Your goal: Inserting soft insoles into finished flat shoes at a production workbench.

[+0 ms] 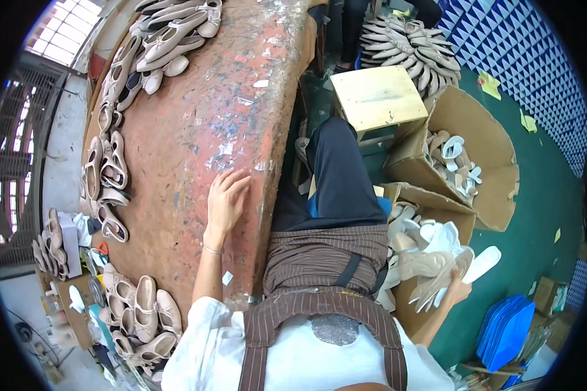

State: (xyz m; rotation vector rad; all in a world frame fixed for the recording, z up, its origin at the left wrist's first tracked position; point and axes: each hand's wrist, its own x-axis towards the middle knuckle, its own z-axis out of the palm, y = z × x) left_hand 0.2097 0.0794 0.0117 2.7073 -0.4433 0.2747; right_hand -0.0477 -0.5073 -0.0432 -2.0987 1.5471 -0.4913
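My left hand (227,203) is over the worn, paint-flecked workbench (176,163) near its right edge, fingers loosely bent and apart, with nothing in it. Out to my right, my right hand (460,287) grips a bundle of shoe insoles (430,267), beige and white, somewhat smeared by motion. A white insole (484,266) sticks out beyond the fingers. The bundle is above an open cardboard box (440,205) with more white and beige insoles in it. How many pieces the hand holds cannot be made out.
Beige flat shoes (145,309) line the bench's left side and far end. A second cardboard box (496,189) with pale pieces stands beyond the first, by a wooden stool (378,98). More shoes (411,52) lie fanned out on the floor. Blue trays (504,332) are stacked at right.
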